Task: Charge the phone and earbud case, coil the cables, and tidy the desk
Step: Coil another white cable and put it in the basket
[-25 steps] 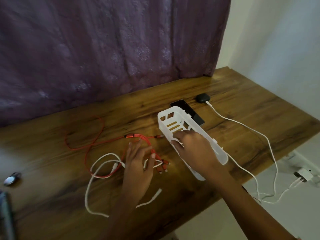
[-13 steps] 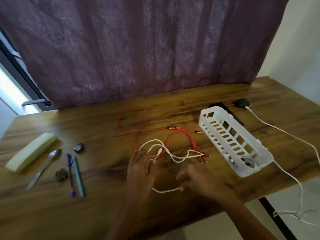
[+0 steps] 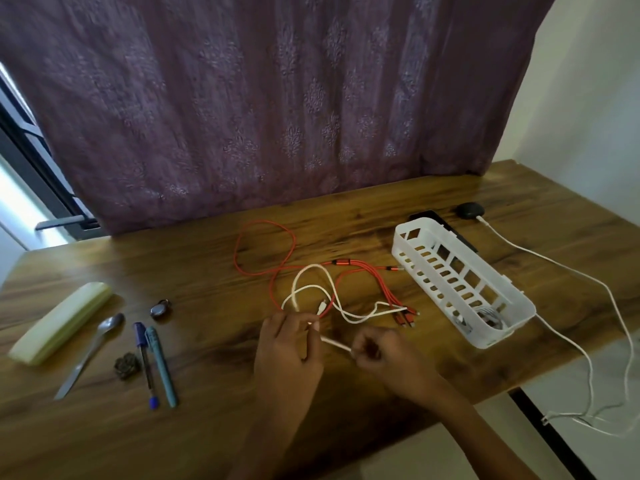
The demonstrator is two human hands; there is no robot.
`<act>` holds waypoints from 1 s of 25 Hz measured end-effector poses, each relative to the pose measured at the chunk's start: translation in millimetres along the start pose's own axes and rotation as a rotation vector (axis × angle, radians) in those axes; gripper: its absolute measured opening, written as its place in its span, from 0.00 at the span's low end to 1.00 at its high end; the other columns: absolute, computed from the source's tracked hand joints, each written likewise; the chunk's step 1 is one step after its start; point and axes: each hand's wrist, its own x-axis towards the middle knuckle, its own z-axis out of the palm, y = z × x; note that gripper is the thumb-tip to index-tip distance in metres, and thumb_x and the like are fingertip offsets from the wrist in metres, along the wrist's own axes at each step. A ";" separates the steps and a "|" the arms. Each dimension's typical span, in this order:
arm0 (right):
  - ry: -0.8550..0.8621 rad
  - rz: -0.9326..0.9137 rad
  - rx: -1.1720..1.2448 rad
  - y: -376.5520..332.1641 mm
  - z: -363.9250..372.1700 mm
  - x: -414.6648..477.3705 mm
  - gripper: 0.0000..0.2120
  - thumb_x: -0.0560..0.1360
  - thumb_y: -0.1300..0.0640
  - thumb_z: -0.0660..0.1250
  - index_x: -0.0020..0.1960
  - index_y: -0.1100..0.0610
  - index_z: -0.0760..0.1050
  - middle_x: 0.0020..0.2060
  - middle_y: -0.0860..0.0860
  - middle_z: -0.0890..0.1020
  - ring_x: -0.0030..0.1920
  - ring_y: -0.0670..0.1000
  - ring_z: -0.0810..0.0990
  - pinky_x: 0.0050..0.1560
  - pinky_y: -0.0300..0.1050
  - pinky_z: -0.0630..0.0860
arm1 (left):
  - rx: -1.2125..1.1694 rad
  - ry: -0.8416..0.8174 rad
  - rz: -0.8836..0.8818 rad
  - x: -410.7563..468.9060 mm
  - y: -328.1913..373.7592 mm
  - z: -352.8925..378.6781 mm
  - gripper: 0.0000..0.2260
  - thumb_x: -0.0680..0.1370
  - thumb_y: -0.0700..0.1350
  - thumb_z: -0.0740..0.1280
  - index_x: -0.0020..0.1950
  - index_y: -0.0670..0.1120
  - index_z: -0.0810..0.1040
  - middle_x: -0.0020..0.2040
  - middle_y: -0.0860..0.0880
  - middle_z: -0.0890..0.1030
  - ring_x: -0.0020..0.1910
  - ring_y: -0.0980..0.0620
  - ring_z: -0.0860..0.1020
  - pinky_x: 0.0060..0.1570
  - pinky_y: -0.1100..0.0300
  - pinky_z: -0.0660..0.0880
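Note:
A loose white cable (image 3: 313, 289) lies tangled with a red multi-plug cable (image 3: 266, 247) mid-desk. My left hand (image 3: 289, 348) pinches the white cable near its loops. My right hand (image 3: 384, 355) pinches the same cable's end, and a short stretch runs taut between the two hands. A white slotted basket (image 3: 433, 237) stands to the right with a coiled cable inside its near end. Behind it the black phone (image 3: 424, 215) is mostly hidden. The black earbud case (image 3: 469, 210) sits beside it, with a white charging cable (image 3: 561, 275) plugged in that trails off the desk's right edge.
On the left of the wooden desk (image 3: 194, 258) lie a pale yellow case (image 3: 60, 322), a spoon (image 3: 95, 344), two pens (image 3: 154, 362), a small dark lump (image 3: 127, 365) and a small round dark object (image 3: 160, 310). A purple curtain (image 3: 277, 98) hangs behind.
My right hand left the basket and took the white cable's end. Both hands now lift a stretch of it. The view swung left, showing the pens and spoon.

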 end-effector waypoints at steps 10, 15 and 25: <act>0.350 -0.327 0.754 -105.7 -61.3 32.7 0.12 0.69 0.67 0.70 0.51 0.57 0.74 0.31 0.51 0.81 0.32 0.49 0.80 0.31 0.39 0.77 | -0.946 -0.514 -0.498 67.9 56.0 -46.7 0.12 0.74 0.44 0.62 0.41 0.45 0.85 0.43 0.44 0.85 0.42 0.51 0.82 0.48 0.58 0.79; 0.398 -0.425 0.668 -120.5 -77.6 47.4 0.12 0.70 0.63 0.71 0.50 0.50 0.80 0.34 0.49 0.83 0.39 0.49 0.82 0.41 0.44 0.79 | -0.863 -0.633 -0.330 95.4 70.2 -76.7 0.11 0.77 0.43 0.60 0.46 0.45 0.83 0.39 0.50 0.84 0.32 0.59 0.75 0.37 0.67 0.75; 0.548 -0.456 0.509 -130.2 -92.1 93.0 0.07 0.77 0.59 0.62 0.45 0.50 0.76 0.44 0.51 0.79 0.45 0.44 0.77 0.48 0.44 0.75 | -1.112 -0.601 -0.256 151.3 119.9 -112.1 0.11 0.80 0.36 0.53 0.49 0.38 0.75 0.45 0.44 0.85 0.44 0.51 0.83 0.48 0.59 0.79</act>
